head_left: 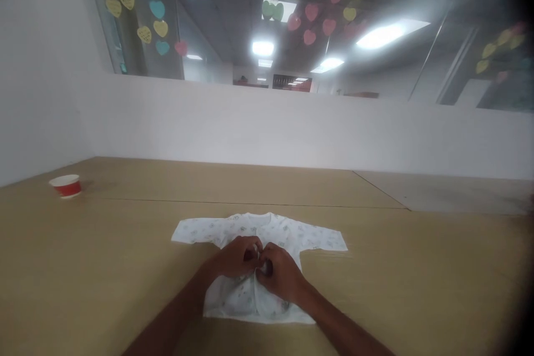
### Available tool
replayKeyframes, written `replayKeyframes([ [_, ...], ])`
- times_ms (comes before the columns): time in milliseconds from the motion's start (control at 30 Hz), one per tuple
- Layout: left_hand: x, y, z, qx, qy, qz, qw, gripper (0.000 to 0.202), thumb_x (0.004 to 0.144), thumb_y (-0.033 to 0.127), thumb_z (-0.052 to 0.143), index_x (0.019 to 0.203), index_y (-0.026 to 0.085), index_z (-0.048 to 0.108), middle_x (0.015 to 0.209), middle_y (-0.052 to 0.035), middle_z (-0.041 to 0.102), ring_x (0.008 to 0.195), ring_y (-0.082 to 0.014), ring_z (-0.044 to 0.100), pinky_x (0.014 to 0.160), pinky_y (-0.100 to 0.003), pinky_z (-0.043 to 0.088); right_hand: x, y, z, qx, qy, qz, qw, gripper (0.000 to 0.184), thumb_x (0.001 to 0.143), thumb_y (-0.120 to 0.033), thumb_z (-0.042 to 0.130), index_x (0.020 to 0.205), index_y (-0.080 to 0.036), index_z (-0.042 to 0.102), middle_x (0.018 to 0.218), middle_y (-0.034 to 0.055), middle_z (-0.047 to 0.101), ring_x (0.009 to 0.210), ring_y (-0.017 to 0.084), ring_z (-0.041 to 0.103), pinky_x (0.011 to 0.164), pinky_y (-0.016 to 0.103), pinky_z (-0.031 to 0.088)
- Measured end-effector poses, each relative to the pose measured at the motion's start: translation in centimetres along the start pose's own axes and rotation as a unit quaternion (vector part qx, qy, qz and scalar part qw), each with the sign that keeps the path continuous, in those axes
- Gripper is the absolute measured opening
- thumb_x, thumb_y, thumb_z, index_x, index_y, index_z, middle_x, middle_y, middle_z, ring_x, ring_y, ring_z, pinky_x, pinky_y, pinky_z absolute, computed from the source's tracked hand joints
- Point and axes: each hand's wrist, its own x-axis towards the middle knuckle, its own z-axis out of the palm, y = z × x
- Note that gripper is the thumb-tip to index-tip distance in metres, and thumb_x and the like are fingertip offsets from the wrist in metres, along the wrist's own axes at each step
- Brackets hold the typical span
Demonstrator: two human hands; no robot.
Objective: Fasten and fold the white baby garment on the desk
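A small white baby shirt (292, 236) with a faint print lies flat on the wooden table (125, 256), sleeves spread to both sides. My left hand (236, 258) and my right hand (281, 275) meet over the middle of the shirt's front. Both hands are closed, pinching the fabric at the front opening between fingers and thumbs. The spot they pinch is mostly hidden under my fingers.
A red paper cup (67, 185) with a white rim stands at the far left of the table. A white wall (267, 128) runs behind the table, with glass above it carrying several coloured heart stickers (158, 28). A seam crosses the tabletop behind the shirt.
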Motion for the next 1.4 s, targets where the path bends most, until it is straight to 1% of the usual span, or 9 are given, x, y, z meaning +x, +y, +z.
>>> replayKeyframes([
  [133, 0.1, -0.3, -0.1, -0.005, 0.002, -0.001, 1.0, 0.018, 0.076, 0.024, 0.062, 0.091, 0.016, 0.057, 0.077, -0.0002, 0.064, 0.068, -0.0139, 0.058, 0.06, -0.021, 0.041, 0.1, 0.1, -0.3, 0.027, -0.013, -0.034, 0.999, 0.019, 0.066, -0.006, 0.06, 0.081, -0.018, 0.063, 0.087, 0.0011, 0.058, 0.073, 0.013, 0.055, 0.063, 0.021, 0.04],
  [300, 0.3, -0.7, -0.2, 0.036, 0.017, -0.004, 0.999, 0.012, 0.073, 0.023, 0.062, 0.081, 0.016, 0.057, 0.074, 0.0007, 0.061, 0.067, -0.0134, 0.055, 0.057, -0.021, 0.038, 0.3, 0.1, -0.5, 0.046, -0.03, -0.05, 0.997, 0.023, 0.068, -0.004, 0.059, 0.084, -0.018, 0.065, 0.091, 0.0017, 0.058, 0.079, 0.014, 0.057, 0.069, 0.022, 0.043],
  [400, 0.4, -1.0, -0.2, 0.043, 0.039, -0.016, 0.998, 0.016, 0.07, 0.021, 0.062, 0.085, 0.016, 0.059, 0.079, 0.0001, 0.062, 0.068, -0.0139, 0.058, 0.058, -0.021, 0.041, 0.2, 0.2, -0.5, 0.032, -0.038, -0.047, 0.998, 0.024, 0.07, -0.005, 0.059, 0.087, -0.02, 0.067, 0.09, 0.0015, 0.057, 0.08, 0.014, 0.056, 0.07, 0.023, 0.043],
  [500, 0.5, -1.1, -0.2, 0.05, 0.053, -0.014, 0.997, 0.025, 0.069, 0.024, 0.065, 0.092, 0.016, 0.06, 0.085, -0.0014, 0.061, 0.069, -0.0142, 0.059, 0.06, -0.023, 0.045, 0.1, 0.2, -0.4, 0.023, -0.051, -0.049, 0.997, 0.025, 0.071, -0.005, 0.059, 0.088, -0.021, 0.068, 0.091, 0.0012, 0.057, 0.08, 0.014, 0.056, 0.069, 0.022, 0.043],
  [700, 0.5, -1.4, -0.1, 0.084, 0.044, -0.001, 0.995, 0.019, 0.068, 0.021, 0.06, 0.086, 0.016, 0.063, 0.079, -0.0006, 0.062, 0.07, -0.0152, 0.059, 0.062, -0.024, 0.043, 0.2, -0.1, -0.8, 0.015, -0.067, -0.044, 0.997, 0.023, 0.072, -0.005, 0.058, 0.088, -0.019, 0.065, 0.095, 0.0028, 0.055, 0.083, 0.015, 0.055, 0.071, 0.023, 0.043],
  [900, 0.6, -1.9, -0.1, 0.08, 0.032, 0.0, 0.996, 0.023, 0.066, 0.016, 0.058, 0.088, 0.016, 0.061, 0.083, -0.0009, 0.062, 0.072, -0.0147, 0.059, 0.063, -0.022, 0.042, 0.2, -0.2, -1.2, 0.013, -0.071, -0.035, 0.997, 0.02, 0.07, -0.005, 0.056, 0.086, -0.017, 0.057, 0.095, 0.0028, 0.052, 0.078, 0.014, 0.052, 0.066, 0.022, 0.041],
  [1033, 0.5, -1.5, -0.1, 0.084, 0.025, -0.004, 0.996, 0.019, 0.068, 0.016, 0.058, 0.086, 0.016, 0.062, 0.084, -0.0016, 0.062, 0.074, -0.015, 0.058, 0.064, -0.022, 0.042, 0.1, -0.1, -1.4, 0.028, -0.077, -0.034, 0.996, 0.021, 0.069, -0.005, 0.056, 0.085, -0.018, 0.056, 0.096, 0.0021, 0.05, 0.076, 0.013, 0.051, 0.064, 0.022, 0.04],
  [1233, 0.6, -1.3, 0.0, 0.104, 0.027, -0.012, 0.994, 0.013, 0.082, 0.02, 0.05, 0.085, 0.016, 0.062, 0.084, -0.0013, 0.061, 0.074, -0.0137, 0.056, 0.065, -0.023, 0.04, 0.2, 0.1, -1.6, 0.04, -0.089, -0.044, 0.994, 0.026, 0.068, 0.0, 0.053, 0.086, -0.018, 0.055, 0.095, 0.001, 0.05, 0.073, 0.011, 0.049, 0.063, 0.021, 0.038],
  [1400, 0.6, -0.8, -0.1, 0.104, 0.023, -0.003, 0.994, 0.009, 0.077, 0.022, 0.057, 0.081, 0.015, 0.059, 0.08, -0.0008, 0.059, 0.07, -0.0131, 0.054, 0.06, -0.022, 0.037, 0.3, 0.1, -1.6, 0.04, -0.091, -0.043, 0.994, 0.025, 0.07, 0.002, 0.052, 0.085, -0.018, 0.054, 0.094, 0.0006, 0.049, 0.07, 0.01, 0.049, 0.062, 0.02, 0.038],
])
